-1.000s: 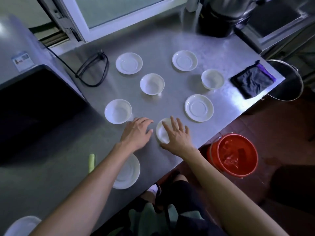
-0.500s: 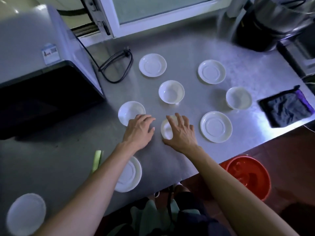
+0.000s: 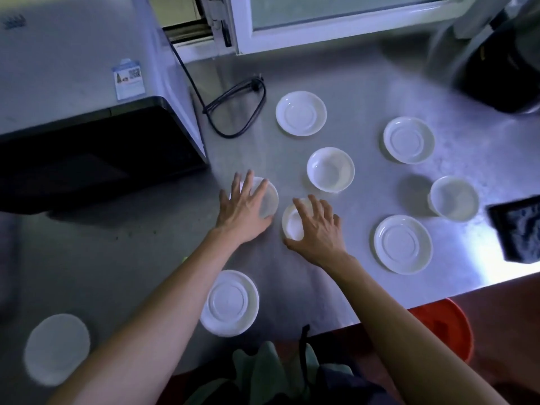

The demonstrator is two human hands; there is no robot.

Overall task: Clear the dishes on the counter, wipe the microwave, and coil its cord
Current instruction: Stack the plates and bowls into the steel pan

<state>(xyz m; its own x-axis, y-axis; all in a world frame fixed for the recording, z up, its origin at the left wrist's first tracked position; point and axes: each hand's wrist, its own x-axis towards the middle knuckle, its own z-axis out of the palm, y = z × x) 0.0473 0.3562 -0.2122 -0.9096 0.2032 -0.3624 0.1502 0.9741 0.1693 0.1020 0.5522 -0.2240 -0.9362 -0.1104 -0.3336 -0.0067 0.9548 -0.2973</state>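
Note:
Several white saucers and bowls are spread over the steel counter (image 3: 336, 92). My left hand (image 3: 244, 207) lies with straight, spread fingers on a white bowl (image 3: 270, 197) in front of the microwave (image 3: 87, 118). My right hand (image 3: 320, 228) arches over a small white bowl (image 3: 290, 223), index finger at its far rim and thumb at its near rim. The black cord (image 3: 239, 109) lies in a loose loop beside the microwave. A saucer (image 3: 230, 302) sits under my left forearm. Another bowl (image 3: 330, 169) stands just beyond my hands.
Saucers lie at the back (image 3: 301, 112), back right (image 3: 409, 140), right (image 3: 403, 244) and near left (image 3: 57, 347). A bowl (image 3: 454, 198) and a dark cloth (image 3: 517, 229) are by the right edge. A red bucket (image 3: 444, 325) stands on the floor. A black appliance (image 3: 502, 68) fills the back right corner.
My left hand has slid forward off the bare counter onto the bowl in front of the microwave. My right hand has stayed on the small bowl. The view has swung left.

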